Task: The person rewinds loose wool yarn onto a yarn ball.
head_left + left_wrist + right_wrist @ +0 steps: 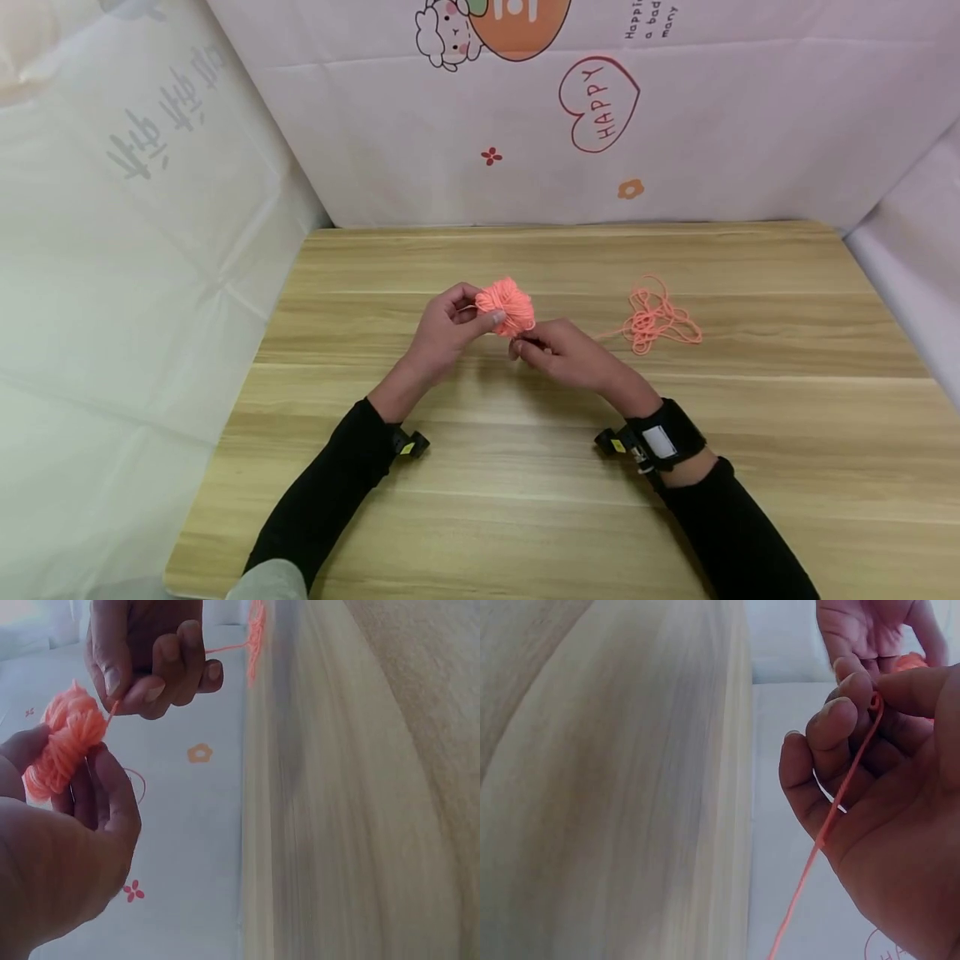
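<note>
A ball of coral-pink yarn (507,305) is held above the table by my left hand (444,328), thumb on its near face and fingers behind. Just right of it, my right hand (567,353) pinches the yarn strand (836,802) between thumb and forefinger. In the left wrist view a short piece of strand runs from the ball to those fingertips. From the right hand the strand trails across the palm toward a loose tangle of the same yarn (657,320) lying on the table to the right.
The wooden table (480,508) has a light grain. A white printed cloth (375,142) hangs behind it, with more white cloth (150,333) along the left side. Black wrist straps with small cameras (663,435) sit on both forearms.
</note>
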Tool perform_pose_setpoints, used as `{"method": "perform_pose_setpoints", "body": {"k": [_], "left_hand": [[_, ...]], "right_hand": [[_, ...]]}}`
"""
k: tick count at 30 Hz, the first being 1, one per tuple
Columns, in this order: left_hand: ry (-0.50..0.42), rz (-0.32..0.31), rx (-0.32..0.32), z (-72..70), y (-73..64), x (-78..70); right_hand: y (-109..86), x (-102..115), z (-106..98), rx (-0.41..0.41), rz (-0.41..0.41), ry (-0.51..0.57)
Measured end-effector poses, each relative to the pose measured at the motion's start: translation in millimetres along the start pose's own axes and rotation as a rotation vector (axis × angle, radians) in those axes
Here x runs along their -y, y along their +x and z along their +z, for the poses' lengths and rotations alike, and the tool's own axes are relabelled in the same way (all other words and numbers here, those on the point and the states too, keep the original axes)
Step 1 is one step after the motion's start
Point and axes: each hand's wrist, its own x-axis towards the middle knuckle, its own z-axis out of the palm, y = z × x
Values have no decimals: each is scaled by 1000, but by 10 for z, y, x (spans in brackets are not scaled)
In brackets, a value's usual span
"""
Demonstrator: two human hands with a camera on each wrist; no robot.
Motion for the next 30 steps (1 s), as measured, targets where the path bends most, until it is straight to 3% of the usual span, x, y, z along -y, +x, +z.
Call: {"method": "perform_pose_setpoints", "body": {"k": [4, 7, 12, 18, 30], "left_hand": [[113, -4, -78, -27, -4, 8], [177, 27, -99, -15, -28, -49], [344, 98, -90, 64, -104, -232], [490, 77, -39, 107, -132, -300], [521, 98, 155, 38, -18, 105]], "right_hand": [[-3, 29, -2, 45, 2, -28], [-4, 66, -20, 75, -8, -47], [-34, 146, -95, 109, -29, -59], [-95, 204, -208, 77, -25, -81], [-134, 178, -359, -45, -95, -13]]}}
